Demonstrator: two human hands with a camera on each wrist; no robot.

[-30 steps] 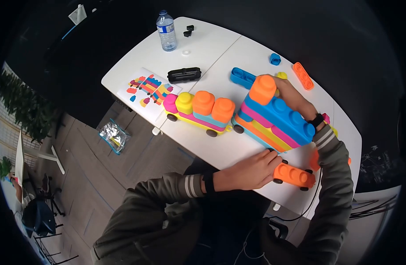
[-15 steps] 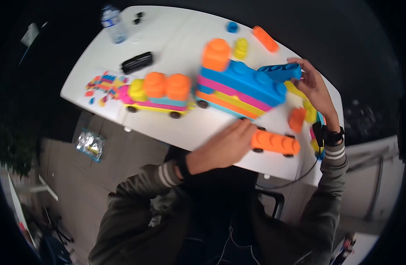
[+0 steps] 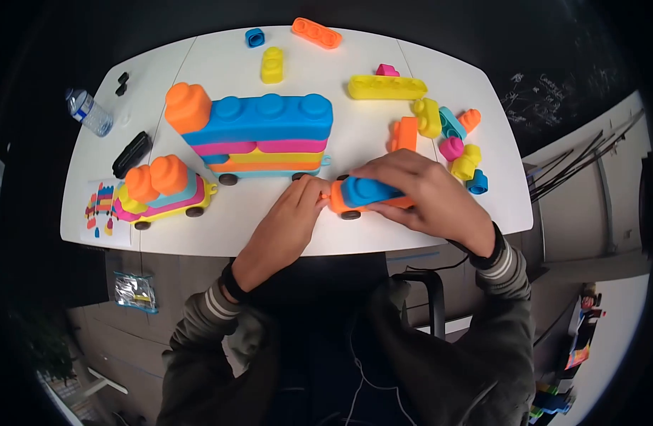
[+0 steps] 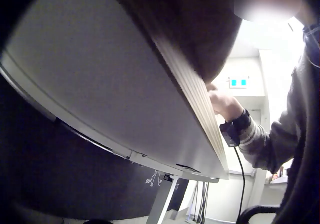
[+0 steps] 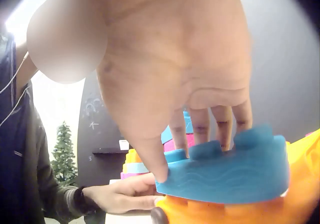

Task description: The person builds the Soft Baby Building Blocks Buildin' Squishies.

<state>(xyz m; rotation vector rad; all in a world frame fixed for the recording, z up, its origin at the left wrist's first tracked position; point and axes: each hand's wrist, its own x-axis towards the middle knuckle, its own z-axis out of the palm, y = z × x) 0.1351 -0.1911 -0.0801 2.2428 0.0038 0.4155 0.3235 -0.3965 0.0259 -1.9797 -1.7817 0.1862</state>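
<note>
My right hand (image 3: 436,195) holds a long blue block (image 3: 363,190) between thumb and fingers. The block sits over the studs of an orange wheeled base (image 3: 337,204) at the table's front; in the right wrist view the blue block (image 5: 225,179) is slightly above the orange base (image 5: 235,213). At the base's left end, my left hand (image 3: 282,221) pinches its small hitch with thumb and finger. A large wheeled car of stacked blocks (image 3: 269,131) stands just behind, and a smaller wheeled car (image 3: 171,199) with orange blocks on top is to the left.
Loose blocks lie about: a yellow bar (image 3: 387,87), an orange block (image 3: 404,133), a pink block (image 3: 451,148), a blue block (image 3: 477,182) and an orange bar (image 3: 316,33). At the left are a picture sheet (image 3: 99,231), a black case (image 3: 132,154) and a water bottle (image 3: 90,112).
My right hand has brought the blue block from the back right onto the orange wheeled base. My left hand stays by the base's left end. The head view has swung to the right.
</note>
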